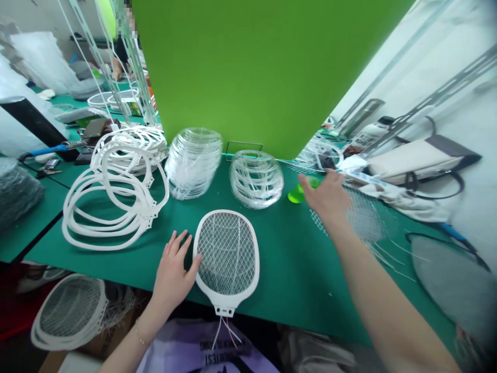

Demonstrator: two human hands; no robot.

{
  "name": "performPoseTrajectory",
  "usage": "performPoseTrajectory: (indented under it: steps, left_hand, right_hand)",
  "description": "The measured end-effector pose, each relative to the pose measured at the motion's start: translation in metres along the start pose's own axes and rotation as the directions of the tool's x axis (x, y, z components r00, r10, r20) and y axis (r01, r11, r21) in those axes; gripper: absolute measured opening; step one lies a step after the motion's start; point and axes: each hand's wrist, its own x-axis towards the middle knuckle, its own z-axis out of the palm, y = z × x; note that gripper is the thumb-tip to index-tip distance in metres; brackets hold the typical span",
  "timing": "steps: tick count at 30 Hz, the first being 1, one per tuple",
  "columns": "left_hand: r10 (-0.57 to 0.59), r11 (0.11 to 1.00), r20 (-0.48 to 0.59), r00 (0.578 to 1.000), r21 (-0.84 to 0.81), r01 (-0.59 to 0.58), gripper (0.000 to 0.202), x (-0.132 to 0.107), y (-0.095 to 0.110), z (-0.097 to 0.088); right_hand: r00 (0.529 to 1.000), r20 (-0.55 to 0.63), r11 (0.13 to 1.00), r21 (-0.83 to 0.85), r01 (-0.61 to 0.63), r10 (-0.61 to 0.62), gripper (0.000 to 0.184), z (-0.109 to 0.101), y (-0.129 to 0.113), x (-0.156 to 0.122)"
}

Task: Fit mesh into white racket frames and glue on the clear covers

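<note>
Head cam view: white bug-zapper racket (227, 254) lies flat on the green mat (295, 280), wires (225, 331) trailing from its neck, left hand (173, 272) spread against its rim. Right hand (325, 196), fingers open, sits just beside a green plastic piece (298, 192), loose mesh (365, 215) nearby, with white frames (116, 197) off past the left hand.
</note>
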Motion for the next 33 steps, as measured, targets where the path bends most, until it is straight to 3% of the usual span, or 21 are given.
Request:
performPoseTrajectory:
  steps: [2, 3, 5, 6, 8, 10, 12, 14, 17, 20, 23, 27, 30, 33]
  left_hand:
    - [-0.008, 1.0, 0.006, 1.0, -0.013, 0.008, 0.051, -0.001, -0.001, 0.001]
    - [-0.003, 1.0, 0.005, 1.0, -0.022, 0.003, 0.05, -0.001, 0.0, 0.002]
    - [0.011, 0.999, 0.01, 1.0, -0.05, -0.01, 0.048, -0.001, 0.002, 0.005]
    - [0.013, 0.997, 0.016, 1.0, -0.073, -0.011, 0.048, -0.001, 0.004, 0.007]
    - [-0.011, 0.988, 0.02, 1.0, -0.152, 0.014, 0.047, -0.001, 0.01, 0.01]
    - [-0.082, 0.957, -0.001, 0.997, -0.278, 0.079, 0.048, -0.003, 0.017, 0.008]
    - [-0.175, 0.873, -0.017, 0.984, -0.465, 0.148, 0.05, -0.008, 0.023, 0.001]
    - [-0.233, 0.728, 0.015, 0.972, -0.661, 0.185, 0.052, -0.017, 0.028, -0.012]
    - [-0.168, 0.559, 0.084, 0.982, -0.812, 0.165, 0.049, -0.037, 0.025, -0.03]
    - [-0.095, 0.562, 0.03, 0.995, -0.823, 0.078, 0.04, -0.059, 0.008, -0.038]
    - [-0.154, 0.547, -0.042, 0.987, -0.836, 0.05, 0.039, -0.076, -0.017, -0.035]
    - [-0.141, 0.424, 0.05, 0.989, -0.899, 0.106, 0.046, -0.091, -0.037, -0.026]
    - [-0.069, 0.41, 0.201, 0.977, -0.887, 0.211, 0.039, -0.1, -0.035, -0.025]
    - [-0.058, 0.429, 0.278, 0.959, -0.861, 0.275, 0.029, -0.107, -0.026, -0.032]
  right_hand:
    - [1.0, -0.019, 0.996, 0.087, -0.004, 0.005, 0.067, -0.011, 0.006, -0.039]
    - [0.999, 0.048, 0.99, 0.144, 0.007, -0.014, 0.063, -0.012, 0.009, -0.064]
    - [0.956, 0.241, 0.958, 0.27, 0.1, -0.168, 0.058, -0.006, 0.01, -0.119]
    - [0.934, 0.261, 0.937, 0.314, 0.155, -0.242, 0.058, 0.0, 0.008, -0.145]
    - [0.927, 0.214, 0.908, 0.356, 0.221, -0.309, 0.058, 0.013, 0.0, -0.189]
    - [0.948, 0.137, 0.881, 0.426, 0.206, -0.287, 0.055, 0.02, -0.012, -0.215]
    - [0.97, 0.111, 0.823, 0.556, 0.118, -0.215, 0.048, 0.018, -0.022, -0.226]
    - [0.976, 0.141, 0.716, 0.698, 0.022, -0.168, 0.044, 0.008, -0.026, -0.23]
    - [0.989, 0.059, 0.553, 0.833, 0.027, -0.138, 0.039, -0.012, -0.023, -0.236]
    - [0.971, -0.148, 0.453, 0.864, 0.22, -0.19, 0.042, -0.029, -0.018, -0.246]
    - [0.901, -0.285, 0.364, 0.842, 0.398, -0.326, 0.042, -0.046, -0.021, -0.257]
    - [0.851, -0.393, 0.293, 0.817, 0.497, -0.348, 0.037, -0.066, -0.039, -0.267]
    - [0.88, -0.393, 0.281, 0.842, 0.461, -0.269, 0.039, -0.077, -0.057, -0.261]
    - [0.903, -0.221, 0.312, 0.886, 0.343, -0.368, 0.035, -0.093, -0.076, -0.234]
